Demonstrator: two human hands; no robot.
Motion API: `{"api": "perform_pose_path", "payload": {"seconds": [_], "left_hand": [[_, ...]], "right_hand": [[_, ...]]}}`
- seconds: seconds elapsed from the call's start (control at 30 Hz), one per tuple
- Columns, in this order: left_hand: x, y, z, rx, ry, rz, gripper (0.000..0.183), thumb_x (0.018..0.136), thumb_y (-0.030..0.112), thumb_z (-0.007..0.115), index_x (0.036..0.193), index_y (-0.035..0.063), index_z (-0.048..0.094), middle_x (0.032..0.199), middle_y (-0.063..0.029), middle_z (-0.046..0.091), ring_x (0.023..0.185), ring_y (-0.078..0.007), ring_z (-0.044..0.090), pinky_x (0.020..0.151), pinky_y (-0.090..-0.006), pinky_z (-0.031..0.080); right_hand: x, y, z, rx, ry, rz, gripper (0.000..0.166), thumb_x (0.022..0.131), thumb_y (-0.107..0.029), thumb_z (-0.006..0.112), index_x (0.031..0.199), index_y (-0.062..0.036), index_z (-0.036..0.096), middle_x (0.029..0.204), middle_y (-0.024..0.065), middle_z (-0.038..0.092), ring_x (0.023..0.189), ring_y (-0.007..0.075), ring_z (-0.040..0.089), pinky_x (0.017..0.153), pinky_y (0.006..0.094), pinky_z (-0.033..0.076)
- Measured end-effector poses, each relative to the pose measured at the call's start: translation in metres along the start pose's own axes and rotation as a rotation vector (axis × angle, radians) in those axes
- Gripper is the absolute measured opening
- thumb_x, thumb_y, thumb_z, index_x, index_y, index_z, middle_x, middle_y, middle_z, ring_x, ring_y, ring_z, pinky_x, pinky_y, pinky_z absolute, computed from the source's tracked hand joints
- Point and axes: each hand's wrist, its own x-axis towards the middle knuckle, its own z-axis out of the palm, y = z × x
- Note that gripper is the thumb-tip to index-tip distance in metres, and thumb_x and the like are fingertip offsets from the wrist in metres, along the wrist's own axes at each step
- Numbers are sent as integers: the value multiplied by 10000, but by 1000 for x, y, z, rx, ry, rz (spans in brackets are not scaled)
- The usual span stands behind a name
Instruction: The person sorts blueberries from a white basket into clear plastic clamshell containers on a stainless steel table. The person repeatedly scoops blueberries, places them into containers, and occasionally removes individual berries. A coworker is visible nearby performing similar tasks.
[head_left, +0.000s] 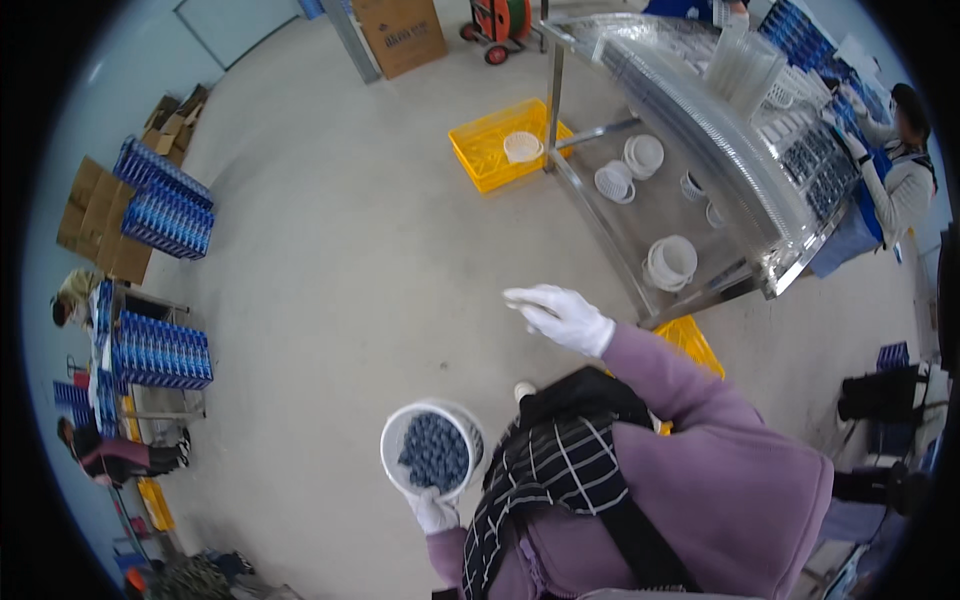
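My left hand, in a white glove, grips the near rim of a white plastic bucket. Dark blueberries lie inside it, and it hangs above the floor to the left of my checked apron. My right hand, also white-gloved, is raised in front of me with its fingers stretched forward. Nothing shows in it, and it touches nothing. Nearest to it is the steel-framed table at the right, where several white baskets sit on the lower shelf.
Stacked clear plastic trays cover the tabletop; a co-worker stands at its far side. A yellow crate holding a white basket rests on the floor ahead. Blue cartons and other workers line the left wall.
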Motion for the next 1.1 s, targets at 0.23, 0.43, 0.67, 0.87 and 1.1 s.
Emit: {"api": "perform_pose_path", "payload": {"seconds": [0.23,0.43,0.67,0.87,1.1], "left_hand": [[198,121,88,57,-114,-43,868,682,-46,466,1512,126,278,1257,-189,535,700,-310,650,401,-322,521],[395,216,205,215,-3,-68,914,671,-53,476,1528,195,278,1299,-182,490,676,-285,627,392,-314,507],[558,320,428,508,-378,-137,905,673,-12,465,1535,172,263,1353,-179,473,830,-273,641,442,-307,539],[720,341,573,530,-500,-169,835,718,29,514,1511,154,285,1162,-120,566,674,-223,606,449,-294,494],[834,388,726,462,-448,-168,810,714,30,521,1490,150,321,1159,-119,577,646,-226,613,426,-285,453]], "right_hand": [[221,-14,7,-64,-95,-215,367,971,-223,546,1326,-146,592,1298,126,601,1186,280,591,1037,359,462],[366,21,-59,-18,204,233,359,966,-225,535,1303,-122,601,1277,148,608,1177,285,593,1012,358,472],[458,71,-119,-154,538,392,357,956,-213,532,1285,-104,615,1240,163,626,1140,327,600,1011,381,464],[614,136,-189,-173,657,387,330,959,-202,524,1252,-107,643,1147,158,662,1090,328,623,957,380,491],[861,122,-280,-269,492,77,333,963,-246,515,1263,-151,623,1227,145,625,1123,340,606,987,390,485]]}}
